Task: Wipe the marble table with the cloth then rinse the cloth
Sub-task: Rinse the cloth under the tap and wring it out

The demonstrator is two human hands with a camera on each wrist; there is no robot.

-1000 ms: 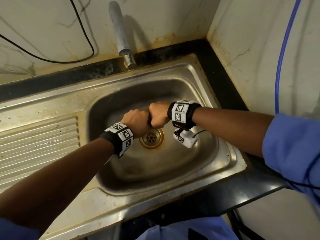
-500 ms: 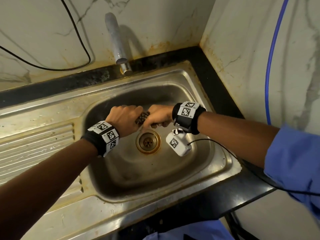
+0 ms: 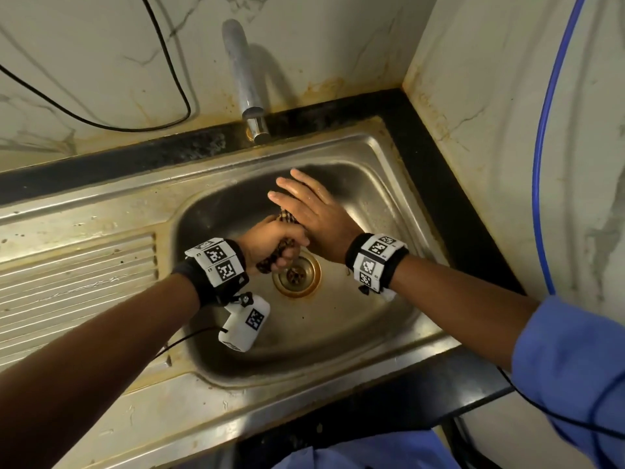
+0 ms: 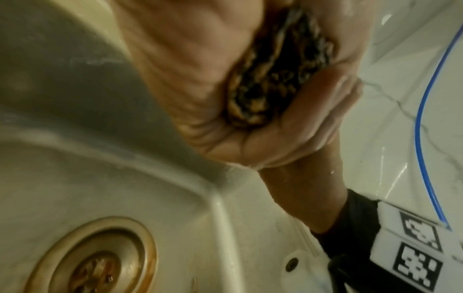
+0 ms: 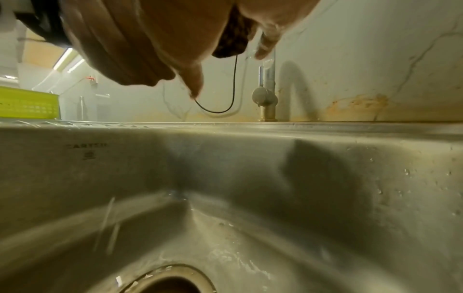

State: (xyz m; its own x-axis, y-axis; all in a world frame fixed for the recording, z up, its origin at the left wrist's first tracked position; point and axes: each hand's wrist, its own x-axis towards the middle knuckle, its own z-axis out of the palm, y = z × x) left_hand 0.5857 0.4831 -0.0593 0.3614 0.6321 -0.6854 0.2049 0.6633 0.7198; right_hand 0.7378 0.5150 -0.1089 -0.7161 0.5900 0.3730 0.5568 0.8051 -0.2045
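The dark patterned cloth (image 3: 286,218) is wrung into a tight roll over the steel sink (image 3: 389,211), above the drain (image 3: 297,274). My left hand (image 3: 279,250) grips the roll in a fist; both cloth ends poke out of it. My right hand (image 3: 306,203) lies flat with wet, straight fingers, its palm against the cloth's upper end. In the left wrist view the cloth (image 4: 273,79) is squeezed between my left palm and the heel of the right hand (image 4: 300,134). The right wrist view shows a bit of cloth (image 5: 234,41) under the palm.
The faucet (image 3: 244,79) stands behind the basin against the marble wall, with no water seen running. A ribbed draining board (image 3: 77,286) lies left of the basin. A black cable (image 3: 135,126) and a blue hose (image 3: 541,164) run along the walls. A green crate (image 5: 27,105) sits far left.
Both hands gripped and twisted the cloth before. Now the right hand has let go and spread flat against it, while the left hand alone grips the roll, turned upright.
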